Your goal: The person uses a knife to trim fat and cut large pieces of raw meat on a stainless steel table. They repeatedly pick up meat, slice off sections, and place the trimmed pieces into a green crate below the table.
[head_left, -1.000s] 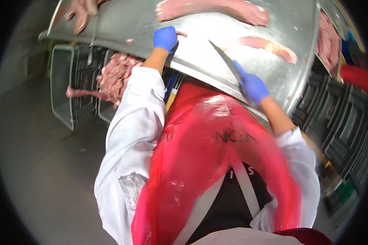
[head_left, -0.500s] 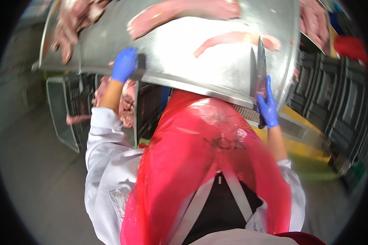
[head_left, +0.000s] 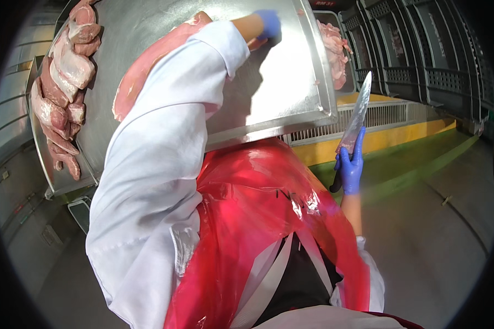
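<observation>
My left hand [head_left: 269, 24], in a blue glove and blurred, reaches across the metal table [head_left: 291, 93]. It appears closed on a strip of meat [head_left: 256, 43]; a pink end shows below the wrist, and the rest is hidden. Beside my left sleeve lies a larger long piece of pink meat [head_left: 142, 74], partly covered by that arm. Off the table's right side, my right hand [head_left: 351, 167], also blue-gloved, is wrapped round the dark handle of a knife [head_left: 357, 118]. One finger lies along the blade, which points up and away from me.
A pile of meat pieces [head_left: 66, 82] lies along the table's left edge. Past the right edge is a container of meat [head_left: 333, 52]. Dark plastic crates [head_left: 417, 49] stand at the far right. A metal grating [head_left: 379, 114] and yellow edging [head_left: 389, 140] run above the floor.
My left hand has gone from the table's near left edge to its far right, onto the smaller strip. The knife has left the space above the table. My view has turned right.
</observation>
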Motion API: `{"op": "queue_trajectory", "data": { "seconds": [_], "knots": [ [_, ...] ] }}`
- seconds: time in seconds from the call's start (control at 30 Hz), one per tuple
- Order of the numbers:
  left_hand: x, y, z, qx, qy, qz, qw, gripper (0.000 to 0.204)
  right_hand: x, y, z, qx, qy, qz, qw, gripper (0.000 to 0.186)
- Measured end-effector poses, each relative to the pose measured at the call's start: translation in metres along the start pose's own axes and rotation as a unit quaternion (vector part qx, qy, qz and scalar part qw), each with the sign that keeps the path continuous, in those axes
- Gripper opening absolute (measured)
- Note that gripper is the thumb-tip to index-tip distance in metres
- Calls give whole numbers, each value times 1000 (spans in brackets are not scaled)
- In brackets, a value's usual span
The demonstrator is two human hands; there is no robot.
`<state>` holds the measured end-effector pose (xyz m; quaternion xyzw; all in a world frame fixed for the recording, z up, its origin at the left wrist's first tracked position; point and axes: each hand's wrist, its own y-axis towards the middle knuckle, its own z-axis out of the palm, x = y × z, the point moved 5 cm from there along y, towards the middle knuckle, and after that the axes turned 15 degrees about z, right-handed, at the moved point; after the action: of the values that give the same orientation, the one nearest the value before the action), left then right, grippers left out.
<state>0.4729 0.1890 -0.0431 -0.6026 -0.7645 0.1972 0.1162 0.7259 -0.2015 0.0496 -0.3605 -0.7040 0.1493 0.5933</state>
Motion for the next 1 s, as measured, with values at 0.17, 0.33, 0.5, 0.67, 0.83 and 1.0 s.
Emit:
{"op": "queue_trajectory", "data": {
  "seconds": [0.17, 0.33, 0.5, 0.67, 0.83, 1.0],
  "knots": [
    [-5, -64, -37, -5, -88, -62, 994, 25, -15, 3, 3, -7, 35, 13, 999, 80],
    [-14, -160, -130, 64, -31, 63, 995, 16, -25, 49, 29, 110, 12, 2, 994, 67],
    [-10, -274, -177, -106, -239, -41, 964, 22, 22, 68, 73, 184, -51, -33, 981, 64],
    [-55, -342, -179, -200, -333, -227, 893, 21, 52, 72, 97, 248, -55, -88, 963, 69],
    [-128, -365, -5, -335, -633, -263, 647, 32, 93, 47, 144, 285, -223, -188, 913, 62],
    [-237, -310, 203, -358, -651, -390, 545, 32, 82, 32, 232, 317, -435, -291, 791, 53]
  ]
}}
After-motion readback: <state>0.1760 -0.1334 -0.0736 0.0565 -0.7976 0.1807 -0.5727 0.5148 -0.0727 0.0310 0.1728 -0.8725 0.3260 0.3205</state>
